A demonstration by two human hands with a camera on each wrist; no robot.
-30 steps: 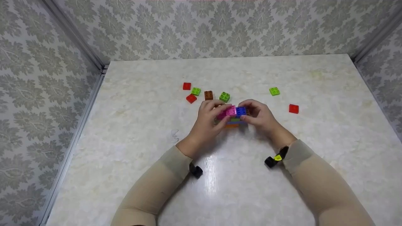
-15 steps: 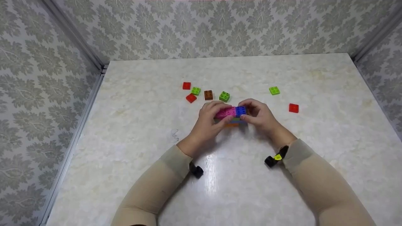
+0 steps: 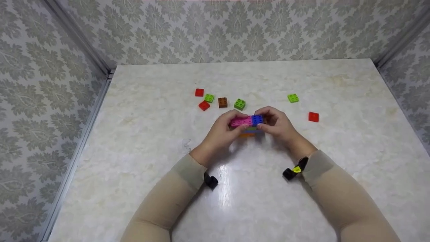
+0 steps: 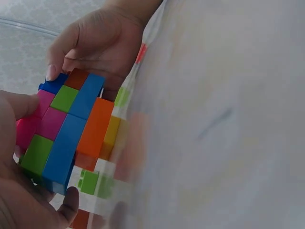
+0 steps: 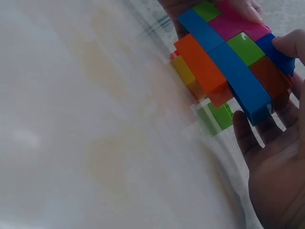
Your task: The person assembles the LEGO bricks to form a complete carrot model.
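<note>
Both hands hold a block of joined toy bricks above the tabletop. Its top row is pink bricks (image 3: 240,121) and a blue brick (image 3: 257,120). Below come a row of green, pink and brown bricks, two long blue bricks (image 4: 66,143), an orange brick (image 5: 200,62) and a yellow brick (image 5: 187,76). My left hand (image 3: 221,129) grips the left end, thumb on the near pink side, fingers behind. My right hand (image 3: 282,126) grips the right end, its thumb against the blue top brick and its fingers behind and beneath, seen in the right wrist view.
Behind the hands lie red bricks (image 3: 199,92), a brown brick (image 3: 222,102) and green bricks (image 3: 240,104). Farther right are another green brick (image 3: 293,97) and a red brick (image 3: 313,117). Patterned walls (image 3: 218,30) border the pale table (image 3: 141,141).
The left hand's fingers have drawn back off the top of the pink bricks, so more studs show. The right hand keeps its place, and the loose bricks have not moved.
</note>
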